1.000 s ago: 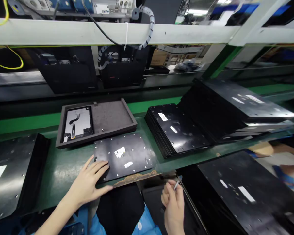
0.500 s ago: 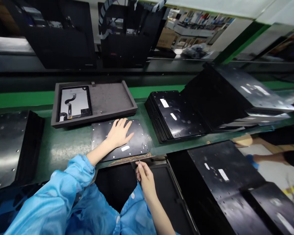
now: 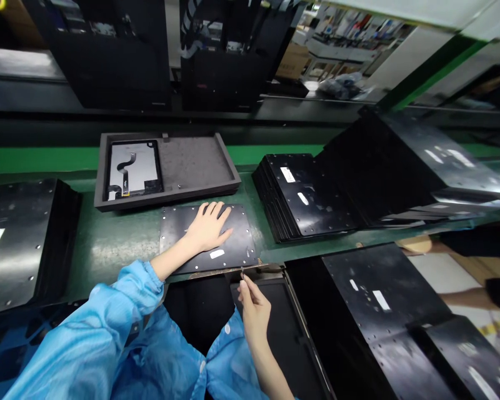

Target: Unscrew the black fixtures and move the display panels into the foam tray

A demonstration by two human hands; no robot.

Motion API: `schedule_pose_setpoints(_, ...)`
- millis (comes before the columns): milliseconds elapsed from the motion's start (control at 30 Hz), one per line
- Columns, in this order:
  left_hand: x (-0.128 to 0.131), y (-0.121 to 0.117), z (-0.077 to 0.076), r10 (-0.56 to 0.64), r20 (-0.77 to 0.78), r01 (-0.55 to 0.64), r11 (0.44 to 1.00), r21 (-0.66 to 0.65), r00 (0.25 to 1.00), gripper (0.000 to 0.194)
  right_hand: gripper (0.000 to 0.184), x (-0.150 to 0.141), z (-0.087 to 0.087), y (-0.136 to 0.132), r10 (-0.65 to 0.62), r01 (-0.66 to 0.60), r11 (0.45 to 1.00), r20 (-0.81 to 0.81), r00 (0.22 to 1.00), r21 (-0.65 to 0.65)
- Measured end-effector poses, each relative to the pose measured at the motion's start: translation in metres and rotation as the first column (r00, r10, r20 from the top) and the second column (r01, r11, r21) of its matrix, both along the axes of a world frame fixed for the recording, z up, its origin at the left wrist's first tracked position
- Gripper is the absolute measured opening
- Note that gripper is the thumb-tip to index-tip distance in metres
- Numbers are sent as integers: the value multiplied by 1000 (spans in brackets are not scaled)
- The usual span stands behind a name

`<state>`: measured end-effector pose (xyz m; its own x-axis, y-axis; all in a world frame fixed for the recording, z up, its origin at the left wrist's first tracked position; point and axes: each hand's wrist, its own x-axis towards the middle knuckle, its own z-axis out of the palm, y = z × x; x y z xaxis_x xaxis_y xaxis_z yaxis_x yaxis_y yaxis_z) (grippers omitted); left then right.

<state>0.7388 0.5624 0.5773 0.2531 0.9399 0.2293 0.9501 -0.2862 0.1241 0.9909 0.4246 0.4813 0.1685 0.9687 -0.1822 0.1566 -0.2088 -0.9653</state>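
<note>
My left hand (image 3: 208, 226) lies flat, fingers spread, on a dark metal plate (image 3: 241, 244) with small holes and white stickers, at the near edge of the green belt. My right hand (image 3: 253, 303) hovers just below the plate's near edge, its fingers pinched on a small thin metal piece (image 3: 242, 273), too small to name. Both arms wear blue sleeves.
A grey tray (image 3: 191, 166) holding a panel with a flex cable (image 3: 132, 169) sits behind the plate. Stacks of black plates (image 3: 304, 197) stand to the right, another stack (image 3: 16, 233) at left, more (image 3: 379, 294) near right. Machines line the back.
My left hand went from the plate's left corner onto its middle and stays there. My right hand rose toward the plate's near edge with the small piece. The view tilted down.
</note>
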Motion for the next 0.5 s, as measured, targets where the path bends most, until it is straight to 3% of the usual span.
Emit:
schedule_pose_setpoints(167, 1, -2, 0, -3, -7, 3, 1000, 7, 1000, 69, 44, -13, 18, -2, 146, -156, 982, 98, 984, 105)
schedule_pose_setpoints(300, 0, -4, 2, -32, 6, 32, 999, -2, 999, 69, 38, -30, 28, 4, 156, -164, 979, 79, 985, 117)
schedule_pose_setpoints(500, -2, -4, -3, -31, 75, 30, 999, 13, 997, 67, 47, 3, 28, 6, 135, -143, 988, 130, 982, 54)
